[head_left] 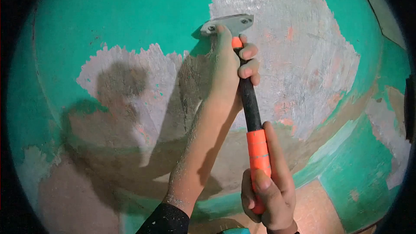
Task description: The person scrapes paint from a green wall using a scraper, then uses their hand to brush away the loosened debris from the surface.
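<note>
A long-handled scraper [249, 91] with a black shaft and orange grip lies against a wall of green paint [125, 13]. Its wide metal head [229, 23] rests at the border between green paint and a bare grey patch [294, 52]. My left hand [236, 60] is wrapped round the upper shaft, with the thumb pressed on the metal head. Lower down, my right hand [271, 186] grips the orange handle, thumb along its front. Pale flakes cling to my left forearm.
Below the scraped area runs a brownish curved band [234, 169]. More patchy green and bare wall [390, 134] shows at the right. Shadows fall across the left of the wall. A small teal object [236, 231] shows at the bottom edge.
</note>
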A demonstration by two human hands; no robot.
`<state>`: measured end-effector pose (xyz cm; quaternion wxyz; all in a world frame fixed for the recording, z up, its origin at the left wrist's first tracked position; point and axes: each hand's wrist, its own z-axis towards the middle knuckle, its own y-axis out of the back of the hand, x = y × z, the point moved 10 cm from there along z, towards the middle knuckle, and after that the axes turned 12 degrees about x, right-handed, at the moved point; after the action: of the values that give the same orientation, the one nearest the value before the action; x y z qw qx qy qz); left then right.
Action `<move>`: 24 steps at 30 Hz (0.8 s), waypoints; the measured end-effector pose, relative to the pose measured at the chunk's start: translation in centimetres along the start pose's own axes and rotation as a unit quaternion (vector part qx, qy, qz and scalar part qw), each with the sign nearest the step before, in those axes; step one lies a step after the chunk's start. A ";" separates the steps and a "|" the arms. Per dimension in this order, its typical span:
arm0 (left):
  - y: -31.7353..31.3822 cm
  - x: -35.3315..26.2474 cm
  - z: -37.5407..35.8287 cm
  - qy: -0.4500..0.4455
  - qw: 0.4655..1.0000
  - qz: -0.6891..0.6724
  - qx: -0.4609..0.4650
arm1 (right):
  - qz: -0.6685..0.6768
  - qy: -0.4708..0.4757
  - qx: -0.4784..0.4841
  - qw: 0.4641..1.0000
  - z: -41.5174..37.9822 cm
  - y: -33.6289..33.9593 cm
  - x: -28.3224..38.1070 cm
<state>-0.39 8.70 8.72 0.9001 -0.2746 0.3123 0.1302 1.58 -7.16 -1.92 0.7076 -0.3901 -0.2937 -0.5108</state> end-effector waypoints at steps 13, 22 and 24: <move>-0.7 -1.2 1.4 -0.011 1.000 0.019 0.022 | 0.005 0.004 0.040 0.999 1.0 -0.3 0.8; -0.6 -0.8 1.1 0.001 1.000 0.001 0.013 | 0.004 0.002 0.062 0.998 0.9 -0.1 1.1; -1.2 -2.1 2.3 -0.031 0.999 0.024 0.026 | 0.007 0.017 0.121 0.993 1.5 -0.9 2.0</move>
<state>-0.37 8.93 12.09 0.9129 -0.2393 0.2938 0.1520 1.33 -7.04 0.74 0.7577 -0.2951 -0.3387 -0.4734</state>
